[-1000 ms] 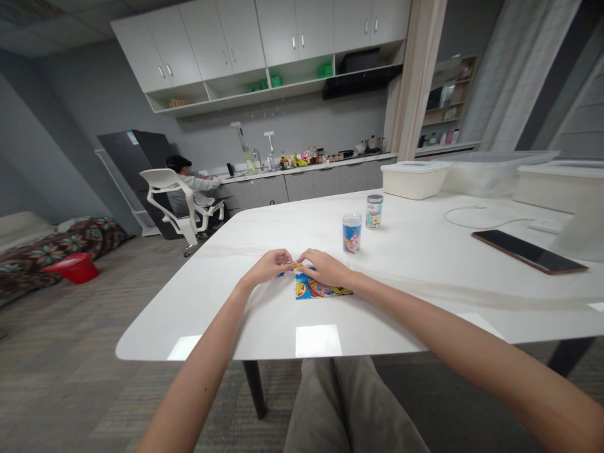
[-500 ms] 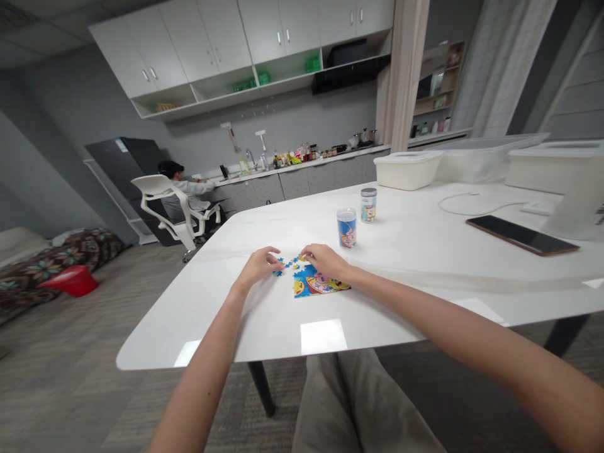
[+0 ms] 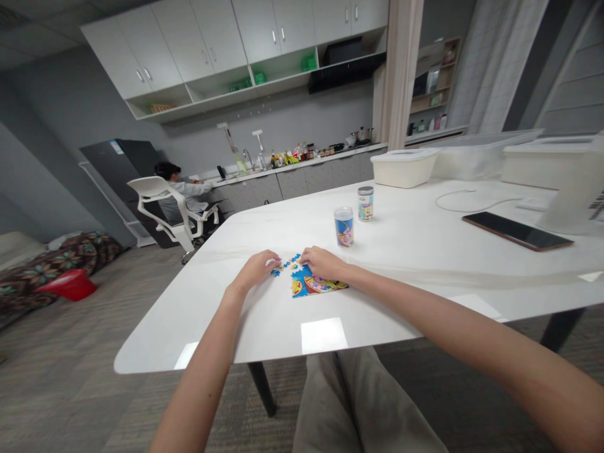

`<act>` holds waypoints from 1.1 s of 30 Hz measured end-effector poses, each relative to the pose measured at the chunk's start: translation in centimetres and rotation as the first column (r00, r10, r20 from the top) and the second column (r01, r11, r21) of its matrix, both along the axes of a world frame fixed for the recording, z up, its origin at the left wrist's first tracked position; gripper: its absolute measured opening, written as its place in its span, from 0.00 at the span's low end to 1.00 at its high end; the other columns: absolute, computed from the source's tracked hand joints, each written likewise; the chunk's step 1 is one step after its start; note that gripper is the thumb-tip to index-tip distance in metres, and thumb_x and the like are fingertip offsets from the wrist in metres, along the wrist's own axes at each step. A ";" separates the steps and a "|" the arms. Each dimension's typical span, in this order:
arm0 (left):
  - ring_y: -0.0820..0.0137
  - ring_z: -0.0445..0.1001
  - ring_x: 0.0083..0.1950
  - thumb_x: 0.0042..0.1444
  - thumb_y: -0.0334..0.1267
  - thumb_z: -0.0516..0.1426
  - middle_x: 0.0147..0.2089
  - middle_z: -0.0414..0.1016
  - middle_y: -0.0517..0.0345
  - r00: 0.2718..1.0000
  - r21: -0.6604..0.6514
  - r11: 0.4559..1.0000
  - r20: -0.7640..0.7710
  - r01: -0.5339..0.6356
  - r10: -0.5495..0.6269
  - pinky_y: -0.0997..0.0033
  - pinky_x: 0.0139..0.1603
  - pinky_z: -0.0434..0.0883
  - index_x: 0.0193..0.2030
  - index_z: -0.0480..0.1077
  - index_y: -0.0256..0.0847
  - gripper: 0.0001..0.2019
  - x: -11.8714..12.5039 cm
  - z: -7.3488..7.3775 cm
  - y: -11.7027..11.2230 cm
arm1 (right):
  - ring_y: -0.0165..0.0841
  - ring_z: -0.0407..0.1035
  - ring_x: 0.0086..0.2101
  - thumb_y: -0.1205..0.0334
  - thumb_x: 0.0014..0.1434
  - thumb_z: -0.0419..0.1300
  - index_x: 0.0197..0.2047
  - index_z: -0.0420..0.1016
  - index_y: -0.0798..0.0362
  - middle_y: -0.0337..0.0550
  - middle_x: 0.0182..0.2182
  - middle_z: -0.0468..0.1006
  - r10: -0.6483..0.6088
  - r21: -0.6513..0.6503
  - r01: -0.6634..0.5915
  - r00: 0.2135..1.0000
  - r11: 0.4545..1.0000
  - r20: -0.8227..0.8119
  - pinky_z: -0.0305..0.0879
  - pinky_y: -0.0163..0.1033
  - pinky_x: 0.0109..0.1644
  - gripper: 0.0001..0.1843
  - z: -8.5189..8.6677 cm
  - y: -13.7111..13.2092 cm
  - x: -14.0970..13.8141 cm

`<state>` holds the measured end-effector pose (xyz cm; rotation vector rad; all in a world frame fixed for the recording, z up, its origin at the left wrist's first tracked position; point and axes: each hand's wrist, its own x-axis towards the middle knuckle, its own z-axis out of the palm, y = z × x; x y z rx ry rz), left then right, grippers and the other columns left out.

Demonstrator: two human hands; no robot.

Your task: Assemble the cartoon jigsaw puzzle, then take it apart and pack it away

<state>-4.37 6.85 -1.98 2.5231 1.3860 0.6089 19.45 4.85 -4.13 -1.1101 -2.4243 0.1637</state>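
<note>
A partly assembled jigsaw puzzle [image 3: 318,283] in bright blue, yellow and red lies on the white table [image 3: 245,333], just in front of me. My right hand [image 3: 321,263] rests with curled fingers on the puzzle's far edge. A few small loose blue and yellow pieces [image 3: 285,265] lie between my hands. My left hand [image 3: 256,270] is beside them, its fingertips at the nearest blue piece. Its fingers hide whether it holds a piece.
Beyond the puzzle stand a blue printed cup [image 3: 344,226] and a printed tin [image 3: 365,203]. On the right lie a dark phone [image 3: 518,231] and a white cable [image 3: 472,200]. White bins [image 3: 404,167] stand farther back. A seated person [image 3: 182,192] works at the far counter.
My hands have moved apart from nearly touching, uncovering loose pieces between them. The whole view has drifted slightly as my head moved.
</note>
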 end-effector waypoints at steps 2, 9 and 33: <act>0.58 0.71 0.56 0.58 0.49 0.52 0.55 0.75 0.50 0.999 -0.034 0.999 -0.029 0.022 -0.023 0.62 0.60 0.63 0.42 0.76 0.44 0.16 -0.1 -0.4 0.2 | 0.38 0.69 0.49 0.79 0.55 0.52 0.48 0.77 0.56 0.51 0.48 0.77 0.027 -0.004 -0.027 0.999 1.000 0.028 0.62 0.40 0.53 0.21 -0.1 0.0 -0.1; 0.57 0.37 0.74 0.62 0.57 0.44 0.74 0.39 0.47 0.984 -0.149 0.989 -0.180 -0.020 -0.007 0.56 0.70 0.42 0.69 0.53 0.38 0.34 1.0 -1.9 0.1 | 0.39 0.66 0.55 0.75 0.60 0.50 0.54 0.72 0.60 0.55 0.55 0.73 0.019 0.021 -0.020 0.998 1.000 0.056 0.60 0.42 0.57 0.20 -0.2 0.0 -0.1; 0.57 0.40 0.74 0.64 0.57 0.41 0.73 0.44 0.40 0.953 -0.079 0.996 -0.303 -0.043 0.017 0.56 0.70 0.45 0.70 0.51 0.32 0.36 1.9 -2.6 -0.1 | 0.38 0.66 0.54 0.60 0.70 0.44 0.53 0.71 0.57 0.54 0.52 0.73 0.115 0.069 -0.127 0.982 0.990 0.152 0.63 0.45 0.56 0.19 -0.4 -0.2 -0.5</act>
